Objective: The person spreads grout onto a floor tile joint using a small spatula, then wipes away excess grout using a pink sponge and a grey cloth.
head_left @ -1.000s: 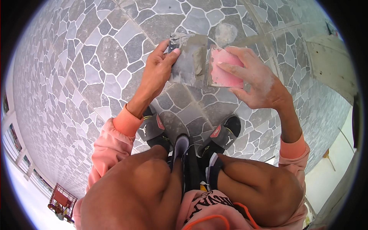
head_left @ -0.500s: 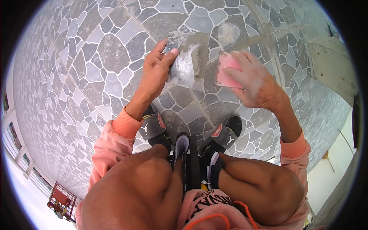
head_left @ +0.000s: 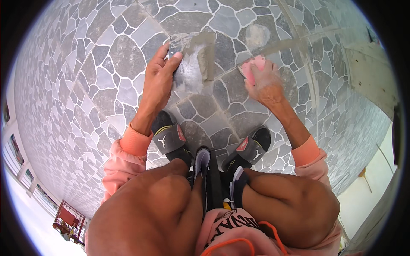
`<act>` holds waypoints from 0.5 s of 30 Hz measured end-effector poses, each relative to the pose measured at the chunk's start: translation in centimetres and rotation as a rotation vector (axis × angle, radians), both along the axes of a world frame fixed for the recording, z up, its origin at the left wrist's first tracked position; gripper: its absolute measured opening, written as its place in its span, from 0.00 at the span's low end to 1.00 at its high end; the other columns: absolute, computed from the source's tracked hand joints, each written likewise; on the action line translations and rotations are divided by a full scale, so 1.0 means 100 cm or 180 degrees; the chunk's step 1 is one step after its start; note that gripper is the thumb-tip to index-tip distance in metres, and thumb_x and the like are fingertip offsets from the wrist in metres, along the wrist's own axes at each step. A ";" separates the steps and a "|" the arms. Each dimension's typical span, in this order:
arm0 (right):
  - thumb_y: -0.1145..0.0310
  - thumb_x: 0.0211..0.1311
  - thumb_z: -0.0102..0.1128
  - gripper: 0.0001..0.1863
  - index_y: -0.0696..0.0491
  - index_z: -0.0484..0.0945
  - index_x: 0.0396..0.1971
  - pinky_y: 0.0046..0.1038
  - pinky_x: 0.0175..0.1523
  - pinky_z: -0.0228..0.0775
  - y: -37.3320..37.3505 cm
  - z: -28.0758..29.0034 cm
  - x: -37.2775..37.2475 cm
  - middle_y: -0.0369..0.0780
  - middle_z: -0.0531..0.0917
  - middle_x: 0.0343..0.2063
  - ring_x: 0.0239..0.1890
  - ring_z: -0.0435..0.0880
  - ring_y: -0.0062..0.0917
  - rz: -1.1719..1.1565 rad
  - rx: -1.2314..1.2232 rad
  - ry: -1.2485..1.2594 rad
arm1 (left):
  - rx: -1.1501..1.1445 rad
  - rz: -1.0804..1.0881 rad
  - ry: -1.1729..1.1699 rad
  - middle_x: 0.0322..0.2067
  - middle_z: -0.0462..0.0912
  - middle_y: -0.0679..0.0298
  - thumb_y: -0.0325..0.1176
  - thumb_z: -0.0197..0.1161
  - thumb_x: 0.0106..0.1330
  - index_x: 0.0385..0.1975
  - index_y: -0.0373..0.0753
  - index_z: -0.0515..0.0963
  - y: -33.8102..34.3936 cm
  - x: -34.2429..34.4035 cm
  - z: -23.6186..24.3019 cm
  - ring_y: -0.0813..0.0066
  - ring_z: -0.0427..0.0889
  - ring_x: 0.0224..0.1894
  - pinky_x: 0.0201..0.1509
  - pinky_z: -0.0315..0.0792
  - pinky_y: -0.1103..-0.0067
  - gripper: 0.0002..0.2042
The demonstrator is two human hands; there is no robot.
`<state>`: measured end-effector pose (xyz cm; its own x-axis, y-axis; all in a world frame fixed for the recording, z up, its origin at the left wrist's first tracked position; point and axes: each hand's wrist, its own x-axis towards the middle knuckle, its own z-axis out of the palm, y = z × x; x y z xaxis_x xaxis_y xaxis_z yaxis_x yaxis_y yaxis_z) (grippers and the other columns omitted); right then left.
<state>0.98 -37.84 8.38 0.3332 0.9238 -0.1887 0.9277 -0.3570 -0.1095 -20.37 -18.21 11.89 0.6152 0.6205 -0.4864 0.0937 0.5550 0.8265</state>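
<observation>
Hands (head_left: 159, 81) on gritty slab (head_left: 192, 59), pink sponge (head_left: 253, 68)

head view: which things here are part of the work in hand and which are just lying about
In use:
- left hand holding the grey mortar board, smeared with grey paste
- right hand pressing the pink sponge onto the stone-pattern floor
- pale smear on the floor

Just there:
- black slide sandals on the feet
- red frame at the lower left rim
</observation>
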 end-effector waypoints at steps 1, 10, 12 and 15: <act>0.55 0.49 0.66 0.25 0.53 0.79 0.46 0.39 0.50 0.69 -0.002 -0.001 0.003 0.50 0.73 0.43 0.46 0.72 0.44 0.0048 -0.0281 -0.0013 | -0.0030 -0.0079 -0.0050 0.49 0.79 0.57 0.29 0.54 0.70 0.67 0.27 0.53 0.001 0.001 0.001 0.78 0.80 0.45 0.48 0.75 0.83 0.29; 0.54 0.50 0.64 0.23 0.53 0.80 0.43 0.40 0.49 0.70 0.000 0.008 0.010 0.51 0.74 0.41 0.45 0.72 0.45 -0.0037 -0.0494 0.0090 | -0.0017 -0.0113 -0.0029 0.50 0.78 0.56 0.30 0.54 0.71 0.68 0.26 0.52 0.003 -0.001 0.001 0.77 0.80 0.46 0.48 0.75 0.82 0.29; 0.53 0.50 0.65 0.23 0.53 0.80 0.43 0.40 0.49 0.70 0.003 0.019 -0.007 0.51 0.73 0.41 0.45 0.72 0.45 0.0007 -0.0452 0.0113 | 0.0005 0.0015 0.0117 0.50 0.78 0.55 0.30 0.54 0.71 0.68 0.26 0.52 0.001 -0.003 0.001 0.77 0.81 0.46 0.48 0.75 0.82 0.29; 0.53 0.50 0.65 0.23 0.54 0.80 0.41 0.39 0.49 0.69 0.011 0.008 -0.026 0.52 0.73 0.42 0.44 0.72 0.44 0.0107 -0.0200 0.0123 | 0.0003 0.0113 0.0155 0.50 0.78 0.55 0.30 0.54 0.71 0.68 0.26 0.52 0.000 0.000 0.000 0.77 0.81 0.46 0.48 0.75 0.82 0.29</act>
<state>-1.63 -36.79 9.23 0.2934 0.9203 -0.2589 0.9348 -0.3329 -0.1238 -20.32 -18.19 11.87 0.5684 0.6421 -0.5145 0.1139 0.5579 0.8220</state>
